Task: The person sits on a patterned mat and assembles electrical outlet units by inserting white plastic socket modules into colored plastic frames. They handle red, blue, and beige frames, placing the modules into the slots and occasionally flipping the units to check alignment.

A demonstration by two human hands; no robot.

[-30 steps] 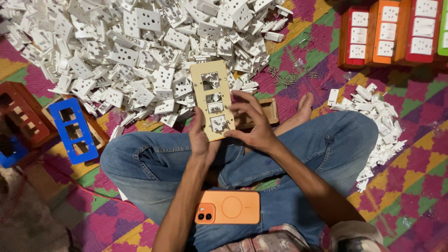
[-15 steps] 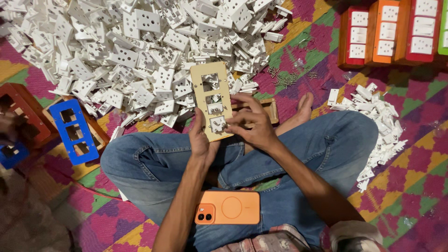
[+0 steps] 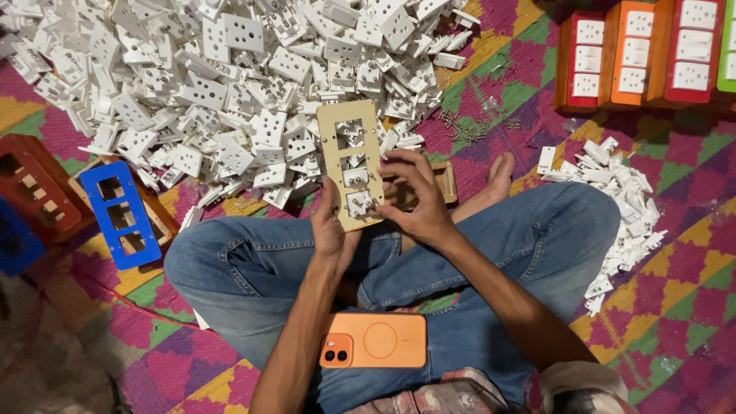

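Observation:
I sit cross-legged in blue jeans on a patterned mat. My left hand (image 3: pixel 331 226) grips the lower edge of a beige rectangular switch plate (image 3: pixel 331 153) with three cut-outs, held upright over my lap. White socket parts sit in its lower two openings. My right hand (image 3: pixel 414 201) is at the plate's right side, fingers curled on the lower socket part (image 3: pixel 358 202). Behind my right hand lies a small wooden box (image 3: pixel 445 180).
A big heap of white socket modules (image 3: pixel 230 84) fills the mat ahead. A blue plate (image 3: pixel 120 213) and a red box (image 3: pixel 31 188) lie left. Red and orange boards with sockets (image 3: pixel 636 50) stand top right. A smaller white pile (image 3: pixel 625 207), loose screws (image 3: pixel 468 126), and an orange phone (image 3: pixel 374 340) on my lap.
My right hand's fingers have shifted slightly on the lower socket part. The plate stays in the same place in my left hand.

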